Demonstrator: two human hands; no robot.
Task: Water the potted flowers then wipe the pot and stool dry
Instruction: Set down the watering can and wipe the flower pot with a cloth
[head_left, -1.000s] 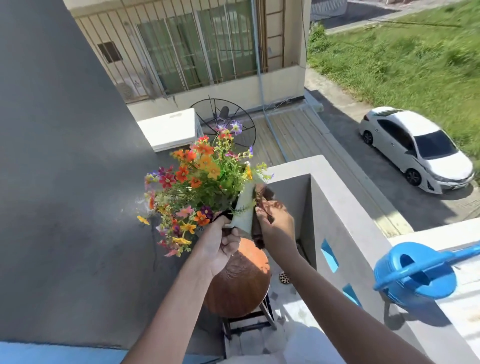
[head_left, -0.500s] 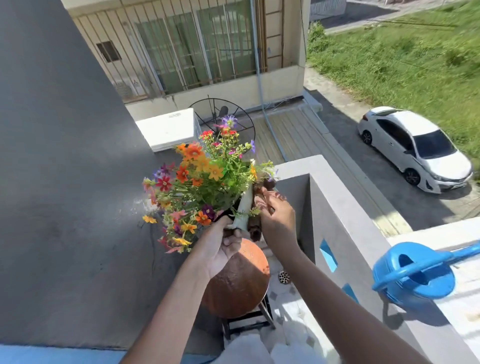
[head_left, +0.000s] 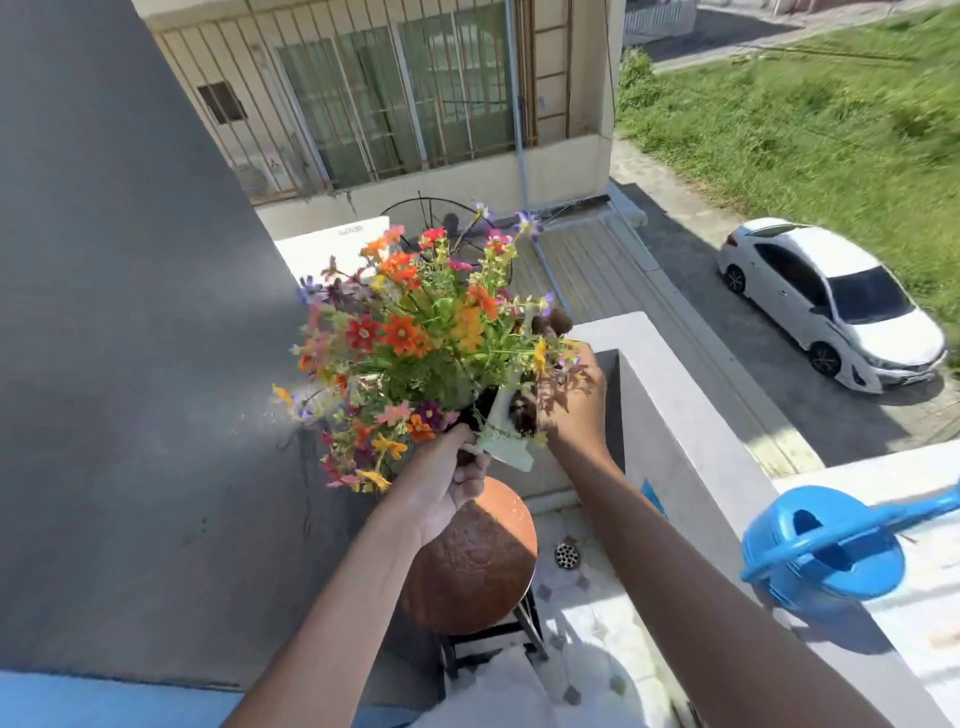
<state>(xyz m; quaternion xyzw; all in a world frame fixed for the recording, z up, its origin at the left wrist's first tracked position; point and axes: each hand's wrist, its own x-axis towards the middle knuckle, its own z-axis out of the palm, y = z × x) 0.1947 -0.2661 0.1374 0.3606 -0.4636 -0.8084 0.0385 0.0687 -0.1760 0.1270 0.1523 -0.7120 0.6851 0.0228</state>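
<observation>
Right forearm: reaches up from the bottom right edge, bare, crossing in front of the pale balcony wall (head_left: 691, 415).
Left forearm: rises from the bottom centre, bare, partly covering the stool seat.
Stool (head_left: 483, 566): just below and behind the left hand; a round reddish-brown seat on a dark frame, half in shadow, standing on the tiled floor.
Floor drain (head_left: 566, 555): small round metal grate on the tiles, right of the stool seat, between the two forearms.
Left hand (head_left: 447, 480): fingers curled shut around the base of the potted flowers, knuckles toward the camera.
Right hand (head_left: 574, 402): at the right side of the bunch, just across from the left hand; fingers bent in among the stems and dark material there. Whether it pinches anything I cannot tell.
Cloth (head_left: 501, 431): pale strip between the two hands, touching the left hand's fingers and hanging below them.
Potted flowers (head_left: 415, 343): held up above the stool, clear of the seat; orange, red, yellow and purple blooms spread above and to the left of both hands. The pot itself is hidden.
Watering can (head_left: 826, 551): blue, resting on the wall top, well to the right of the right forearm.
Car (head_left: 831, 306): white, parked on the road far below, beyond the right hand.
</observation>
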